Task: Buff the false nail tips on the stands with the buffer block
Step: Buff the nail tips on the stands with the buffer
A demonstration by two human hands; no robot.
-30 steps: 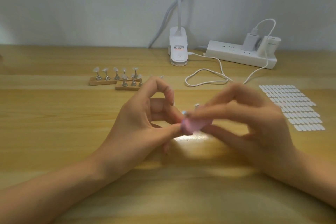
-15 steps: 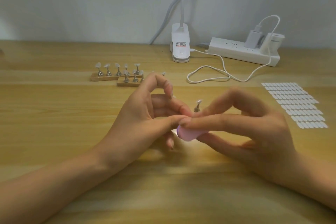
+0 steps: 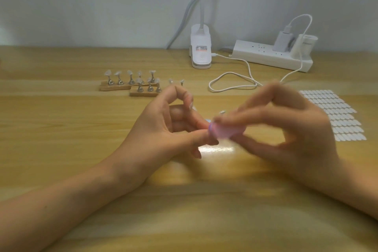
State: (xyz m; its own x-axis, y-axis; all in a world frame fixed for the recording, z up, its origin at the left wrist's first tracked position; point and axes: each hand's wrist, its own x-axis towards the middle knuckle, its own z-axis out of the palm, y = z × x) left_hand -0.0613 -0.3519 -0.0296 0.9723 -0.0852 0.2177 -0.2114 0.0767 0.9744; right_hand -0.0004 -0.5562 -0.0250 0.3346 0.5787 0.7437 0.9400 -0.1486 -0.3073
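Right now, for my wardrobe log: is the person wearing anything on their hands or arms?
No. The left hand and right hand are bare: no gloves, rings or watch, and no sleeves show on either forearm. The right hand is motion-blurred.

Head view, down over desk (image 3: 61, 149)

Bright, even light; glare patch on surface (image 3: 216, 148) beneath hands. Right hand (image 3: 286, 129) motion-blurred. Soft shadows under forearms. Mild wide-angle bowing.

Left hand (image 3: 163, 129) and right hand (image 3: 290, 129) bare, uncovered past the wrists.
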